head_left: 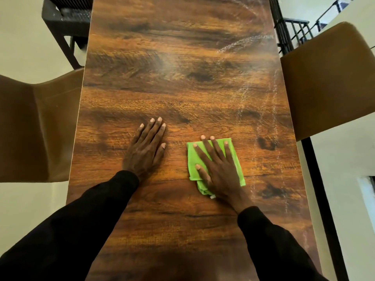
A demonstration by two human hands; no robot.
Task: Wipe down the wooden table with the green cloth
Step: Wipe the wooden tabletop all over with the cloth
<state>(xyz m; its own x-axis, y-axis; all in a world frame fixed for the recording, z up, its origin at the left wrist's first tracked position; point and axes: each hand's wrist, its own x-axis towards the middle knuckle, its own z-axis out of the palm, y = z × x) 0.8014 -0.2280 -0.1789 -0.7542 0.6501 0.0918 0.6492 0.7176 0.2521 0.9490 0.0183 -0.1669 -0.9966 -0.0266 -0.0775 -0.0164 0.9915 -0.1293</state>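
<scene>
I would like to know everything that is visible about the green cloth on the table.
The green cloth is bright lime, looks like soft fabric, and is folded into a rough square, bunched at its near corner. It lies flat on the wooden table, right of centre. The right hand presses on it with straight, spread fingers, covering its middle. The left hand lies apart from it.

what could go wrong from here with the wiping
The whitish streaks along the right side of the brown wooden table may just get smeared, since the folded bright green cloth is small. The cloth's bunched near corner could slip from under the flat right hand. The left hand, pressed on bare wood, may leave prints.
</scene>
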